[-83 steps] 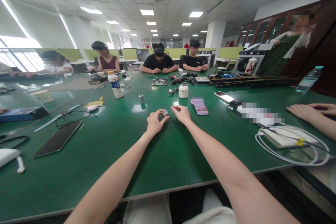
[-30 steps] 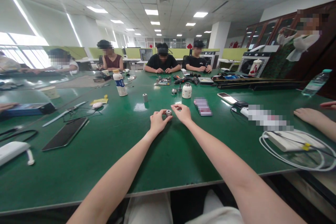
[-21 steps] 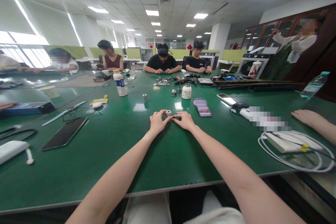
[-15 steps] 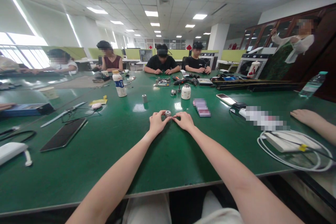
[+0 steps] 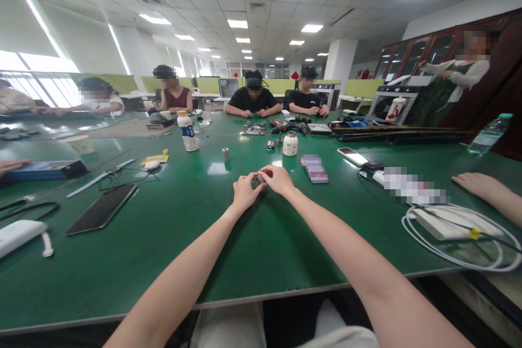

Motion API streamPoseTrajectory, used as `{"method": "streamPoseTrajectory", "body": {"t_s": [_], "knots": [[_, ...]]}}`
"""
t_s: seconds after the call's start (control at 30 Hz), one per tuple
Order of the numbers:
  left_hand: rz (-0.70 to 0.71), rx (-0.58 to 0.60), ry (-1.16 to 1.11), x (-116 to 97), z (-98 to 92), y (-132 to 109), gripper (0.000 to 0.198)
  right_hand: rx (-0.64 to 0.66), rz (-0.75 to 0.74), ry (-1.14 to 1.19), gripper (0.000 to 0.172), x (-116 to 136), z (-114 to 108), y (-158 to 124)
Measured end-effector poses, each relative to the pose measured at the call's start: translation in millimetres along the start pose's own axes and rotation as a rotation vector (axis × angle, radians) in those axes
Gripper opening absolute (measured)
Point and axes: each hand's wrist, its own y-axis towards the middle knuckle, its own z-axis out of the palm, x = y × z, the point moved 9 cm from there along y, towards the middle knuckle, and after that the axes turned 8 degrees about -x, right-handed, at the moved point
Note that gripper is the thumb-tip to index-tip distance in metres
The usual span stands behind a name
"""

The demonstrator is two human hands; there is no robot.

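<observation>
Between my hands, a small round metal part (image 5: 261, 178) rests on the green table (image 5: 163, 261). My left hand (image 5: 244, 192) grips its side with thumb and fingers. Over its top are the closed fingertips of my right hand (image 5: 278, 179); whether they pinch a smaller piece is hidden. A similar small metal cylinder (image 5: 225, 154) stands farther off to the left. Beyond my right hand are a white patterned jar (image 5: 290, 144) and small dark metal parts (image 5: 271, 145).
A black phone (image 5: 101, 210) and a white bottle with a blue label (image 5: 188, 131) lie and stand leftward. On the right are a lit phone (image 5: 353, 156), a coiled white cable (image 5: 411, 231) and another person's hand (image 5: 473, 180). Several people sit across the table.
My right hand has moved up and left, from beside the metal part onto its top. My left hand still holds it. The standing person at the right has lowered an arm.
</observation>
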Motion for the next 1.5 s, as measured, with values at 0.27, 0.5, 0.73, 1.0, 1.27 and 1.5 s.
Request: {"method": "streamPoseTrajectory", "body": {"t_s": [0.27,0.5,0.73,1.0,1.27,1.5], "knots": [[0.006,-0.012,-0.005,1.9,1.1,0.1,0.034,-0.014,0.003,0.051,0.012,-1.0,-2.0,-1.5],[0.006,-0.013,-0.016,0.6,0.4,-0.2,0.032,-0.062,0.067,0.151,0.011,-12.9,3.7,-9.1],[-0.002,-0.011,-0.032,1.4,0.4,-0.6,0.032,-0.117,0.129,0.160,0.017,-19.4,0.1,-11.3],[0.004,-0.016,-0.025,1.1,0.6,-0.4,0.032,-0.041,0.028,0.096,0.016,-10.5,4.9,-10.9],[0.000,-0.010,-0.032,2.9,1.6,-0.1,0.034,0.059,-0.010,-0.052,0.012,-6.1,3.3,9.5],[-0.003,-0.002,-0.005,1.4,2.0,-0.2,0.034,0.131,0.024,-0.119,0.017,-6.4,3.9,15.1]]}}
